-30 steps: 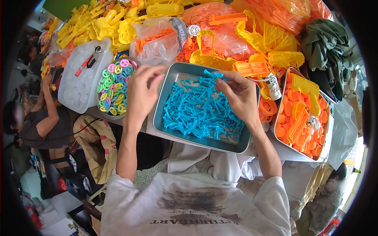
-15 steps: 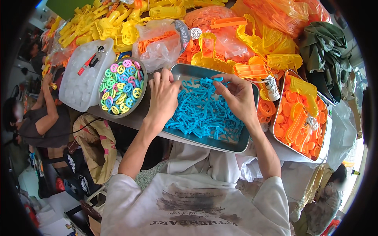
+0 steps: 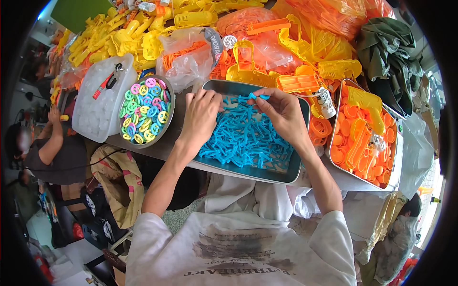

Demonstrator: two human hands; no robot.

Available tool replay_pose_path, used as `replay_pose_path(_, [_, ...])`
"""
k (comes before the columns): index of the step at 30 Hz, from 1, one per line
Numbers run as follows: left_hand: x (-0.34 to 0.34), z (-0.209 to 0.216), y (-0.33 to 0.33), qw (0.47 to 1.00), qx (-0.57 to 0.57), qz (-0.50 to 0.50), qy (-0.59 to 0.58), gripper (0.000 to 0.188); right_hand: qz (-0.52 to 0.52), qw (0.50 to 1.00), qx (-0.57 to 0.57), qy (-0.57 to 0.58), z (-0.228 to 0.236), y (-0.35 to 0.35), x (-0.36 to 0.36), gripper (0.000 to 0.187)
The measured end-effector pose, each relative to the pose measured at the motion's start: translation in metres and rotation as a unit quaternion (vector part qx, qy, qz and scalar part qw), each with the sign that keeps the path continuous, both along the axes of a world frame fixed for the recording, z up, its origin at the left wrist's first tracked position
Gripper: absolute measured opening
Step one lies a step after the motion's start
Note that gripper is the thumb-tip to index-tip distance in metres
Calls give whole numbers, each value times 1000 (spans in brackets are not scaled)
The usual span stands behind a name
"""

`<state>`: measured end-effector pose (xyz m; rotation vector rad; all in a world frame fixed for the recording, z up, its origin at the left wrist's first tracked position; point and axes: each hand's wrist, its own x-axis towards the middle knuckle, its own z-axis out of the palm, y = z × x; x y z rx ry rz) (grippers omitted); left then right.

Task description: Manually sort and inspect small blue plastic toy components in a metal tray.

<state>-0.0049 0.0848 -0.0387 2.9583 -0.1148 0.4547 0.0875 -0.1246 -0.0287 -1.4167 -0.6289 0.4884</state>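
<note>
In front of me a dark metal tray (image 3: 229,168) holds a heap of small blue plastic pieces (image 3: 248,138), thin and branched. My right hand (image 3: 287,117) is over the tray's far right part, pinching one blue plastic piece (image 3: 258,97) between thumb and fingertips. Above the tray's left side, my left hand (image 3: 199,117) has its fingers curled closed. Its fingertips face the heap and are mostly hidden, so what they hold cannot be made out.
Left of the tray stand a round bowl (image 3: 168,114) of coloured rings and a translucent tub (image 3: 83,107) with red-handled pliers (image 3: 103,88). On the right is a tray (image 3: 392,164) of orange parts. Yellow parts (image 3: 195,19) and orange bags (image 3: 329,14) pile up behind. Another person (image 3: 55,155) sits far left.
My right hand keeps its pinch on the blue piece, now slightly farther left in view. My left hand stays curled over the tray's left side. The whole view has shifted a little.
</note>
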Motion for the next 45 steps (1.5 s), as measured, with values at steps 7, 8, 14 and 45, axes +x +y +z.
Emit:
replay_pose_path(7, [-6, 34, -36, 899, -434, 25, -58, 10, 20, 997, 29, 64, 4, 0, -3, 21])
replay_pose_path(8, [-5, 32, -41, 858, -513, 6, -35, 11, 26, 997, 37, 63, 3, 0, -3, 21])
replay_pose_path(14, [-3, 28, -44, 725, -686, -18, 52, 14, 46, 995, 52, 70, 5, -1, -3, 21])
replay_pose_path(45, [1, 19, -56, 653, -757, 12, 23, 19, 41, 993, 55, 95, 2, -3, -1, 21])
